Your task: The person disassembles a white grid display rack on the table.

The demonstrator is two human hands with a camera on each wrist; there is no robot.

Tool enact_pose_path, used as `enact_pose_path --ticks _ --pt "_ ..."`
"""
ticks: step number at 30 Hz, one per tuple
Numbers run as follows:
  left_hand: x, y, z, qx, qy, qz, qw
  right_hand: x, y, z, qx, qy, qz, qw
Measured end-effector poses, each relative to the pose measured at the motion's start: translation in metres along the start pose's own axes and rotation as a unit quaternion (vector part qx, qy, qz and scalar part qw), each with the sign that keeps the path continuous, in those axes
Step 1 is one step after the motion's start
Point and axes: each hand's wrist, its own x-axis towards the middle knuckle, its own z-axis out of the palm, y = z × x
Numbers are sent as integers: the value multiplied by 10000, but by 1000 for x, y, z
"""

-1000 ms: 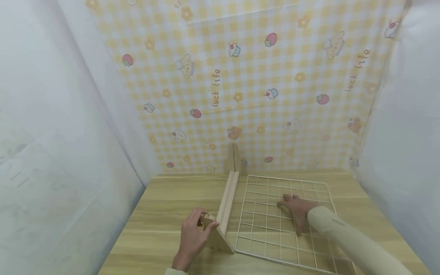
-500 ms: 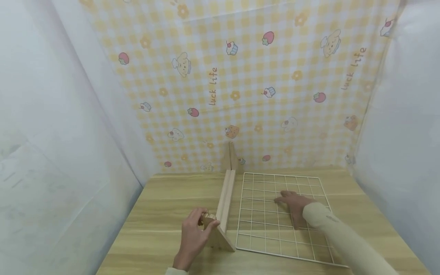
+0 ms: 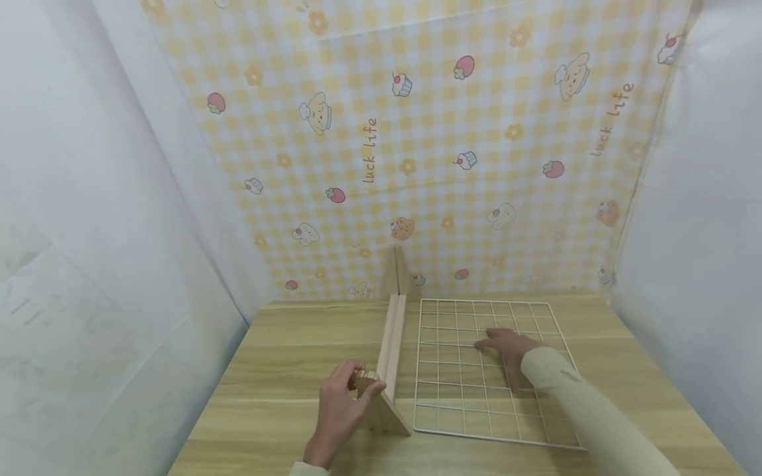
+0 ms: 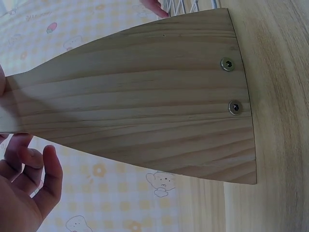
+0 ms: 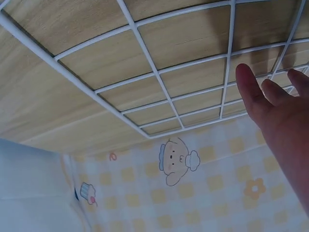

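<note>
A wooden stand, with a long rail (image 3: 391, 347) and an upright tapered board at each end, stands on the table. At its near end, my left hand (image 3: 338, 410) grips the narrow top of the end board (image 4: 140, 96), thumb on one side and fingers on the other. Two screws (image 4: 227, 64) show near that board's wide base. To the right of the stand lies a white wire grid (image 5: 156, 72), flat on the tabletop. My right hand (image 3: 510, 349) is spread low over the grid's right half; whether it touches the wires is hard to tell.
The wood-grain table (image 3: 280, 370) runs back to a yellow checked cloth (image 3: 440, 132) with cartoon prints. White sheets hang on the left side (image 3: 107, 264) and the right side (image 3: 702, 218).
The wire grid has slid slightly left and away and now lies squarer beside the stand, my right hand moving along with it. My left hand keeps its hold on the end board.
</note>
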Motion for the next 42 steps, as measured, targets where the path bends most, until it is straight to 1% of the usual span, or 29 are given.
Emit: enact_pose_path --ticks 7,12,20,26,29,32,34,36,39,42 --pt "3 0 0 30 -41 -15 10000 3 2 0 -161 91 -6 9998" --pt "4 -1 3 68 -67 -59 9999 3 2 2 -321 150 199 9992" --pt "6 1 6 103 -17 3 9999 -13 -12 -8 -184 270 216 9992" --pt "5 1 8 146 -11 110 9998 -11 -11 -6 -267 361 239 9987" --pt "5 2 8 207 -32 159 9997 -11 -11 -6 -326 370 319 9983" --pt "6 3 6 202 -124 102 9997 -9 -10 -5 -366 368 307 9982" --pt "6 3 3 114 -247 -28 9996 -8 -10 -5 -249 285 309 9988" --pt "6 2 1 -77 -413 -251 9988 -8 -8 -4 -166 195 307 9992" --pt "6 -3 -3 -412 -568 -456 9965 -5 -3 -1 4 173 321 9993" --pt "9 -13 -6 -705 -598 -509 9944 0 2 3 220 347 217 9989"
